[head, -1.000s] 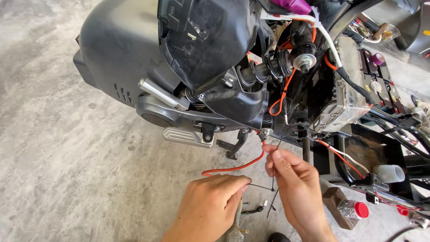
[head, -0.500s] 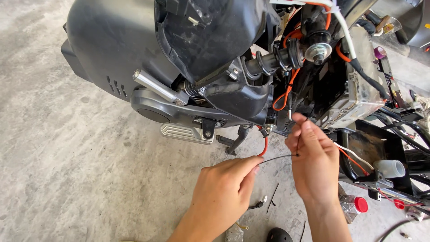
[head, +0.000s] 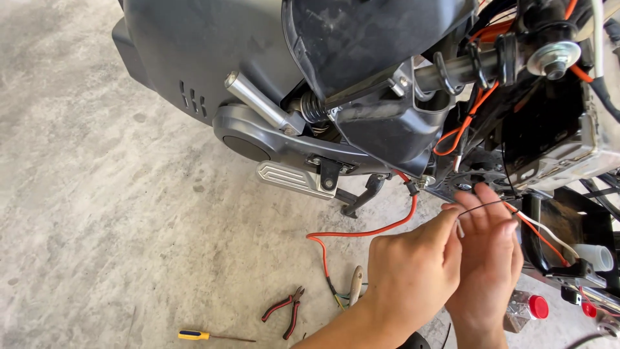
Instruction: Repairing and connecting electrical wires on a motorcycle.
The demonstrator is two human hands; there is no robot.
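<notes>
While the scooter (head: 271,77) stood with its dark panels opened up, filling the far half of the view, its swingarm cover (head: 284,145) and silver footpeg (head: 294,179) faced the camera and the axle nut (head: 552,59) showed far right. Concrete floor (head: 97,213) lay bare on the left.

Both hands met near right, just below the frame. The left hand (head: 413,271) lay over the right hand (head: 487,258), fingers touching. Between them a thin black wire (head: 481,205) arched across the fingertips, apparently pinched at both ends to keep it taut; whether each grip was fully closed could not be told. A white lead (head: 546,231) ran from the hands to the right.

An orange wire (head: 371,231) dropped from a connector (head: 411,187) under the frame, looped left across the floor and ended in loose strands, left slack within reach.

On the floor, near: red pliers (head: 284,310), a yellow-handled screwdriver (head: 203,335), and a red-capped bottle (head: 526,309) at right.
</notes>
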